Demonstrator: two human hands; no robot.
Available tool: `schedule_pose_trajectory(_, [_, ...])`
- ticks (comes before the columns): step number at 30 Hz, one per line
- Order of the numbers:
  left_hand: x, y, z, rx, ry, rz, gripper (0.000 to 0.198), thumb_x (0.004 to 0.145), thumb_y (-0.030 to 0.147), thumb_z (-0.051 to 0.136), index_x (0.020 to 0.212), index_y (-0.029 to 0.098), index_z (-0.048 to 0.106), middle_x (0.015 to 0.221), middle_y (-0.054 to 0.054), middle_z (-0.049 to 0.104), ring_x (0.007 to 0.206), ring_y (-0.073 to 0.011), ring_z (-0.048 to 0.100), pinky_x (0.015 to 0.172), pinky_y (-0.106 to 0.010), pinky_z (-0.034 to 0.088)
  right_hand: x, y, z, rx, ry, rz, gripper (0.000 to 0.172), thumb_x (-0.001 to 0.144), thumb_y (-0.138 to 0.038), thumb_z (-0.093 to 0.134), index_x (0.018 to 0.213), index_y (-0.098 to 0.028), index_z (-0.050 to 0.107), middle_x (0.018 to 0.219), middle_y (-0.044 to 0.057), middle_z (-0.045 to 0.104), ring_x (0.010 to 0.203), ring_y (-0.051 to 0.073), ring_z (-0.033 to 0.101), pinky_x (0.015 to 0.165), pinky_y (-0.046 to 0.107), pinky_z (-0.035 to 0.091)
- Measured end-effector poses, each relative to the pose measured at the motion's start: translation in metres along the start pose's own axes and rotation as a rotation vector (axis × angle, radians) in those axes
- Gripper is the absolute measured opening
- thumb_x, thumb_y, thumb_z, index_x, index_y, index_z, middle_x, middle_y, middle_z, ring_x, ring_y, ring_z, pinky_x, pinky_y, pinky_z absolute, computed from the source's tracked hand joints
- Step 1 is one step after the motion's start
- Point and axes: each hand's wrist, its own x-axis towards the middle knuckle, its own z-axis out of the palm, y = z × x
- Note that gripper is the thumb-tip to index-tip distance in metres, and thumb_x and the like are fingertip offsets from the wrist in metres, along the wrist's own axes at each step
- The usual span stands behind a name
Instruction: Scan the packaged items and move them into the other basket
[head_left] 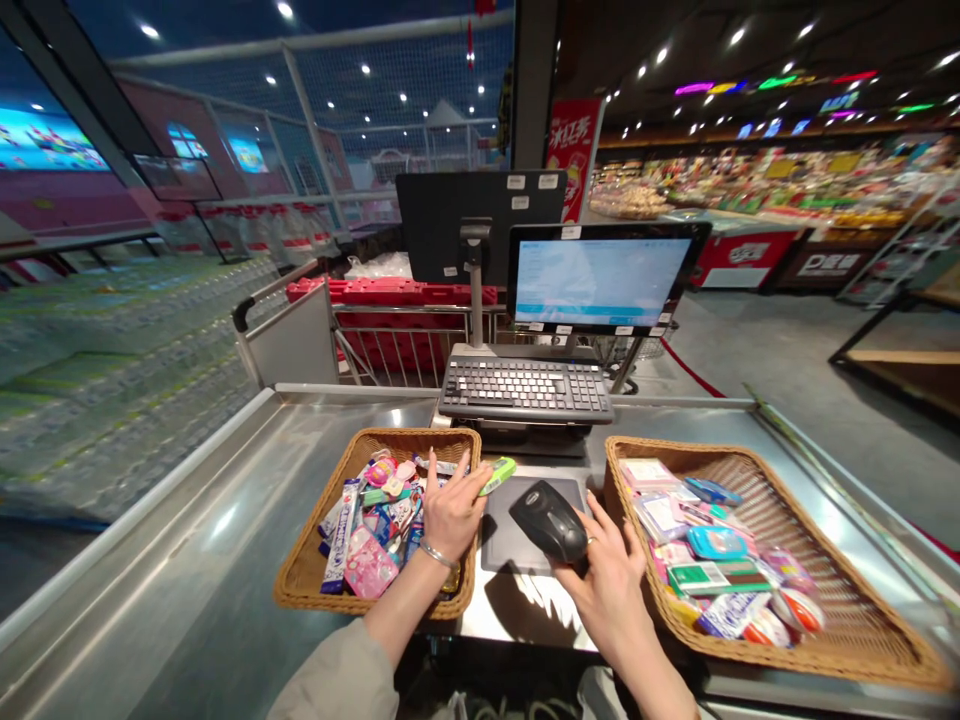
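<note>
My left hand (452, 510) reaches over the inner rim of the left wicker basket (309, 562), its thumb and fingers pinched on a small green packet (498, 474). My right hand (609, 583) grips a black barcode scanner (550, 520) just above a dark pad (501, 535) between the two baskets. The left basket holds several colourful small packets (367, 530). The right wicker basket (855, 630) holds several more packets (716, 560).
A keyboard (526, 388) and a lit touch screen (600, 280) stand behind the pad on the steel checkout counter (217, 560). A second monitor's back (480, 220) and red shopping baskets (397, 295) lie beyond. Store shelves fill the far right.
</note>
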Motion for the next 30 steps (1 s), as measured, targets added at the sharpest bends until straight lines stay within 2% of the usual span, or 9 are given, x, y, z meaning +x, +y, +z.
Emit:
schedule_pose_trajectory(4, [0.008,0.007,0.004,-0.025,0.007,0.028,0.038,0.084,0.008,0.059,0.116,0.027,0.066,0.113,-0.001,0.073,0.117,-0.0287,0.063,0.118,-0.066,0.013,-0.001,0.008,-0.006,-0.010,0.052,0.006,0.027,0.078,-0.022,0.055,0.103,-0.024,0.066,0.127,0.007,0.065,0.135,0.031,0.044,0.111,0.060,0.018])
schedule_pose_trajectory(16, [0.031,0.031,0.025,-0.110,0.004,0.149,0.044,0.081,0.005,0.058,0.119,0.026,0.062,0.112,-0.001,0.074,0.119,-0.0289,0.061,0.117,-0.066,0.013,-0.008,0.046,-0.021,-0.105,0.181,0.127,0.033,0.082,-0.028,0.056,0.114,-0.025,0.064,0.133,0.007,0.061,0.135,0.030,0.044,0.110,0.059,0.017])
schedule_pose_trajectory(21, [0.043,0.045,0.037,-0.175,0.002,0.167,0.043,0.081,0.006,0.059,0.119,0.028,0.062,0.110,-0.001,0.075,0.117,-0.0287,0.063,0.117,-0.066,0.014,-0.009,0.059,-0.032,-0.125,0.226,0.169,0.023,0.084,-0.034,0.056,0.102,-0.026,0.068,0.129,0.005,0.063,0.135,0.030,0.043,0.112,0.059,0.014])
schedule_pose_trajectory(26, [0.053,0.058,0.049,-0.200,-0.041,0.214,0.044,0.081,0.007,0.059,0.120,0.027,0.061,0.114,-0.003,0.073,0.117,-0.0295,0.062,0.116,-0.068,0.017,-0.014,0.072,-0.045,-0.153,0.273,0.249,0.032,0.084,-0.034,0.053,0.112,-0.023,0.066,0.128,0.009,0.064,0.135,0.030,0.042,0.111,0.058,0.016])
schedule_pose_trajectory(30, [0.061,0.070,0.060,-0.218,-0.043,0.246,0.043,0.082,0.006,0.059,0.120,0.026,0.061,0.113,-0.003,0.074,0.117,-0.0295,0.062,0.115,-0.069,0.018,-0.020,0.084,-0.055,-0.174,0.305,0.317,0.031,0.084,-0.035,0.052,0.108,-0.022,0.067,0.127,0.011,0.064,0.134,0.031,0.042,0.111,0.057,0.016])
